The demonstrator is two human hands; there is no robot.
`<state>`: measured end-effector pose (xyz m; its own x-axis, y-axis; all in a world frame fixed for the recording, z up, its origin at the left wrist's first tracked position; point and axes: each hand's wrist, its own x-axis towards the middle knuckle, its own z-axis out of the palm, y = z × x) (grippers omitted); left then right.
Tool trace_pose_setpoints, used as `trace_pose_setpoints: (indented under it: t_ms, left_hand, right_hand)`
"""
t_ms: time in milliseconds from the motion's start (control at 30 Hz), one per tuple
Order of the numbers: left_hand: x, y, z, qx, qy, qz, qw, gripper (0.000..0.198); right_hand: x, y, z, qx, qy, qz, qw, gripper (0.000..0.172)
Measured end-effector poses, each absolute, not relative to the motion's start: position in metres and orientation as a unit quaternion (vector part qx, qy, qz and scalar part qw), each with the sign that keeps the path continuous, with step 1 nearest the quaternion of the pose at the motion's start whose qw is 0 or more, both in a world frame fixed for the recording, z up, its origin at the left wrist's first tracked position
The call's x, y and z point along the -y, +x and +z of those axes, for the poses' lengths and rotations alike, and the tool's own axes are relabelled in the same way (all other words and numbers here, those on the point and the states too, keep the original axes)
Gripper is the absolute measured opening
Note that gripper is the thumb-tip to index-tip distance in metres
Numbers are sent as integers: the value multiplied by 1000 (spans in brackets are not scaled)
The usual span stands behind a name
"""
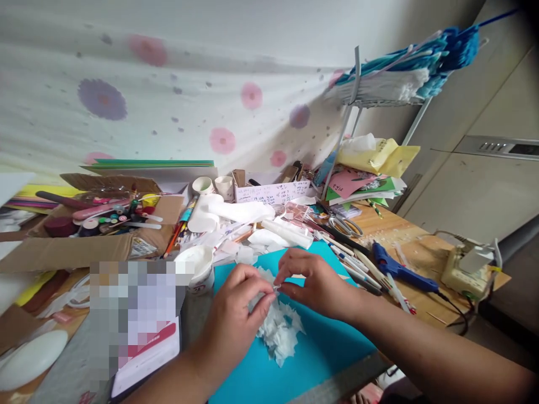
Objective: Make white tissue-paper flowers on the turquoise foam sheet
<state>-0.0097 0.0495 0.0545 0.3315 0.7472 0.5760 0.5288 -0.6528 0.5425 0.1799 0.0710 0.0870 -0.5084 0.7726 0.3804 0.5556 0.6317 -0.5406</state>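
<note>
My left hand (240,306) pinches a small bit of white tissue paper (276,287) between thumb and forefinger. On the other side of that bit, my right hand (314,281) has its thumb and forefinger closed on it, the fingertips of both hands almost meeting. Just below lies a loose heap of torn white tissue paper (281,336), partly hidden by the left hand. The heap rests on a bright blue sheet (328,356), which both hands hover over.
Left of the sheet stand a paper cup (197,269) and a phone (149,359). A cardboard box (76,249) of craft supplies sits farther left. On the right are pens (362,272), scissors (345,226), a blue glue gun (402,269) and a power strip (465,272).
</note>
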Motion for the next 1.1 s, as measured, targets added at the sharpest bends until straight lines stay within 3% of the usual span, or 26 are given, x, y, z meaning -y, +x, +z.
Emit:
trace_pose_setpoints:
  t_ms: [267, 367, 500, 633, 667, 733, 800, 900, 1100]
  left_hand:
    - [-56, -6, 67, -426, 839, 333, 57, 18]
    - [-54, -2, 65, -415, 861, 291, 40, 20]
    - [-48, 0, 62, -396, 878, 264, 44, 20]
    - [-39, -4, 58, -384, 888, 245, 67, 21]
    - [-38, -6, 57, -381, 890, 239, 73, 21]
    - [-35, -7, 55, -375, 894, 231, 82, 22]
    - [-35, -7, 53, -370, 897, 224, 89, 22]
    - [-37, -4, 52, -366, 899, 224, 91, 21]
    - [-39, 0, 51, -355, 900, 241, 80, 23]
  right_hand:
    - [-85, 247, 81, 844, -516, 76, 120, 38]
    - [-87, 259, 70, 842, -532, 65, 55, 39]
    - [-91, 261, 69, 839, -537, 79, 34, 33]
    - [-89, 263, 86, 822, -552, 103, 94, 15]
    - [-86, 263, 91, 809, -555, 126, 145, 12]
    - [-78, 259, 99, 729, -519, 303, 328, 8]
    - [-70, 250, 103, 661, -439, 438, 423, 8]
    - [-62, 230, 102, 665, -389, 474, 425, 15]
    - [-62, 209, 93, 766, -411, 361, 338, 15]
